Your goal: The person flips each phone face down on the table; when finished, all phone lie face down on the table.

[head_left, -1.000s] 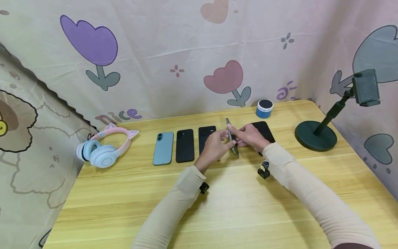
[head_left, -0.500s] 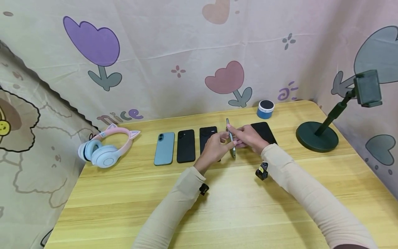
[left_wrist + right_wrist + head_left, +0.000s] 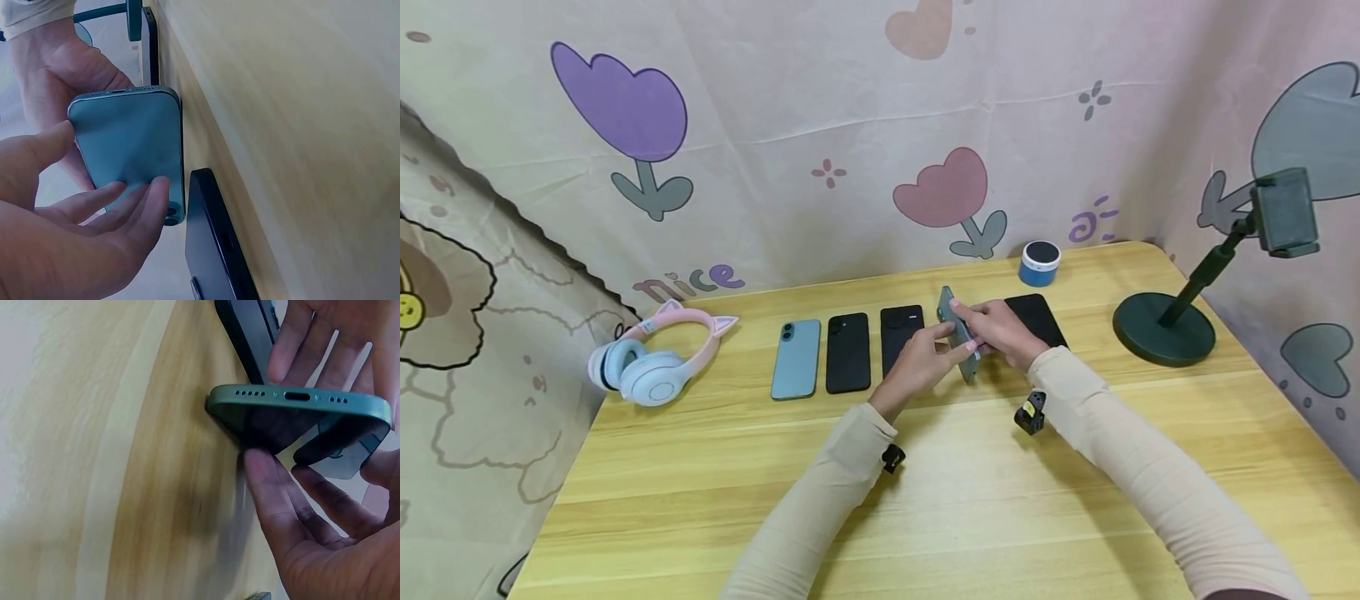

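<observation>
A green smartphone (image 3: 957, 329) stands tilted on its long edge between both hands, at or just above the tabletop. In the left wrist view its back faces my left hand (image 3: 94, 244), whose thumb is at one side edge and whose fingertips lie on the back near the camera lenses. My right hand (image 3: 325, 531) grips it from the other side, fingers against the dark screen and thumb at the edge. In the right wrist view its port end (image 3: 297, 396) faces the camera. Left of it lies a dark phone (image 3: 897, 329), partly behind the left hand.
A black phone (image 3: 847, 352) and a light blue phone (image 3: 794, 358) lie in the row, with another black phone (image 3: 1036, 317) beside the right hand. Pink-and-blue cat-ear headphones (image 3: 658, 375) lie left. A blue speaker (image 3: 1039, 265) and green phone stand (image 3: 1163, 327) are right.
The green phone has turned from nearly edge-on to tilted, so its back now shows in the head view. Both hands stay in about the same place around it.
</observation>
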A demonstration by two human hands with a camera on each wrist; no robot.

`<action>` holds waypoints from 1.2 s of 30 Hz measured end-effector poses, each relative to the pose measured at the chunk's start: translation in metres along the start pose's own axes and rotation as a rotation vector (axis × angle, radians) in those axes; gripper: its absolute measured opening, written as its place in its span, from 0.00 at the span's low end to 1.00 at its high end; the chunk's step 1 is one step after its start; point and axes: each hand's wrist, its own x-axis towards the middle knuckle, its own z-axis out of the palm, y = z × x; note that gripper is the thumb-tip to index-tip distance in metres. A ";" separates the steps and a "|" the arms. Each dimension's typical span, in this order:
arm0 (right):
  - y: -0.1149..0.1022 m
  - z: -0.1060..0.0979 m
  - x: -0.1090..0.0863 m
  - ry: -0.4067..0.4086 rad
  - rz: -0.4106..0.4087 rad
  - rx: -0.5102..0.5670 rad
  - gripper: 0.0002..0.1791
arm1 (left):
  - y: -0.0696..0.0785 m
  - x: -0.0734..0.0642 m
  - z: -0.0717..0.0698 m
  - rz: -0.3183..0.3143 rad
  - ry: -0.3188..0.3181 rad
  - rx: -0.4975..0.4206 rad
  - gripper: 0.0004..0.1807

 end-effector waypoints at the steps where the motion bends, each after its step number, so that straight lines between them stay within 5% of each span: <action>1: 0.000 -0.001 0.000 0.006 -0.002 0.004 0.37 | 0.000 0.000 0.001 -0.009 -0.009 -0.004 0.35; 10: 0.001 -0.009 0.001 0.071 -0.011 0.052 0.25 | 0.000 0.001 0.004 -0.020 -0.064 0.044 0.39; 25: 0.012 -0.012 0.003 0.173 -0.032 -0.015 0.22 | 0.004 -0.001 0.008 -0.061 -0.117 0.105 0.41; 36: 0.021 -0.010 0.008 0.200 -0.032 0.003 0.20 | 0.003 0.001 0.009 -0.032 -0.148 0.231 0.41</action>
